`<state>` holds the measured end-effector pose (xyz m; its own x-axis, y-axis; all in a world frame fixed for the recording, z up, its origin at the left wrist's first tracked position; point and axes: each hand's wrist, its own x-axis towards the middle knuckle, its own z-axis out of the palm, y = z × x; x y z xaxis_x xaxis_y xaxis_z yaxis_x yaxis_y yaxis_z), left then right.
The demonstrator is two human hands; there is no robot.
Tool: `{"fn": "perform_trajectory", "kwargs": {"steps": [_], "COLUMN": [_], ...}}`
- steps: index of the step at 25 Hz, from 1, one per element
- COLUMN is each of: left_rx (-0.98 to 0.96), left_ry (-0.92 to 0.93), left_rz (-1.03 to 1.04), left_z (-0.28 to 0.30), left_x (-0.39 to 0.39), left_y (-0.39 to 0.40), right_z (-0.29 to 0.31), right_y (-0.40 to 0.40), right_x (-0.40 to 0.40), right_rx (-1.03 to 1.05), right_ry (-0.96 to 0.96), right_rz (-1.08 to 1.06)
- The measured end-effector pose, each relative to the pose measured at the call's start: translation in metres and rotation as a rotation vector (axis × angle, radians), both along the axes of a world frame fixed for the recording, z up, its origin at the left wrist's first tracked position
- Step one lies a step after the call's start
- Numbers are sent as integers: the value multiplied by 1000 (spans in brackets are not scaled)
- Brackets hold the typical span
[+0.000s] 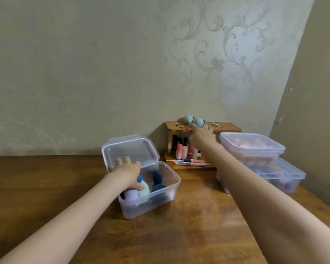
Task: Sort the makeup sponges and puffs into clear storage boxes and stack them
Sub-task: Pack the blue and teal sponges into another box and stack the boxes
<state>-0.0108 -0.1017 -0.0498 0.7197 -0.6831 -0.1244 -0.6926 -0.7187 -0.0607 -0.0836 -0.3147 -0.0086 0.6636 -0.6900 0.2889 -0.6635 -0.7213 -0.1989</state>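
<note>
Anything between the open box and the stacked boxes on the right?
Head view: only bare wooden table between the open box and the stacked boxes; the right forearm crosses above it.

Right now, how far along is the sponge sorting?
Two lidded boxes already sit stacked at the right, the top one full of pink sponges. The open box holds blue ones, where the left hand grips a mint sponge. The right hand reaches two teal sponges on the wooden shelf. Closing and stacking remain.
</note>
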Motion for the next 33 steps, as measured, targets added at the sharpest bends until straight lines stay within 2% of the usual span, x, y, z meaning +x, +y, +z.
{"fn": "perform_trajectory", "kwargs": {"steps": [2, 6, 9, 11, 13, 14, 16, 19, 23, 28, 29, 31, 33], "left_rx": [-9, 7, 26, 38, 38, 35, 14, -84, -128, -149, -149, -166, -181], "left_ry": [61, 37, 38, 27, 18, 14, 2, 6, 42, 31, 28, 46, 66], "left_rz": [-35, -60, -56, -47, -35, -28, -25, -63, -119, -150, -156, -167, -175], "left_z": [0, -3, -5, -5, -5, -4, -3, -8, -15, -14, -14, -14, -14], "left_x": [12, 20, 21, 20, 17, 14, 8, -2, -3, -4, -4, -2, 1], "left_y": [3, -1, -3, -3, -3, -2, 1, 11, 22, 28, 30, 33, 34], "right_z": [1, -4, 3, 11, 16, 14, 2, -12, -5, -21, -23, -25, -27], "right_y": [-20, -44, -41, -23, 4, 22, 51, 73, 85, 102, 102, 99, 95], "right_x": [22, 47, 48, 38, 25, 18, 7, -8, -24, -12, -9, -4, -2], "right_rx": [20, 27, -118, -146, 38, 178, 415, 607, 989, 954, 959, 983, 902], "right_ry": [-43, -75, -264, -479, -580, -539, -320, -10, 130, 396, 399, 275, 163], "right_rz": [-47, -117, -128, -20, 179, 273, 408, 533, 598, 580, 573, 550, 543]}}
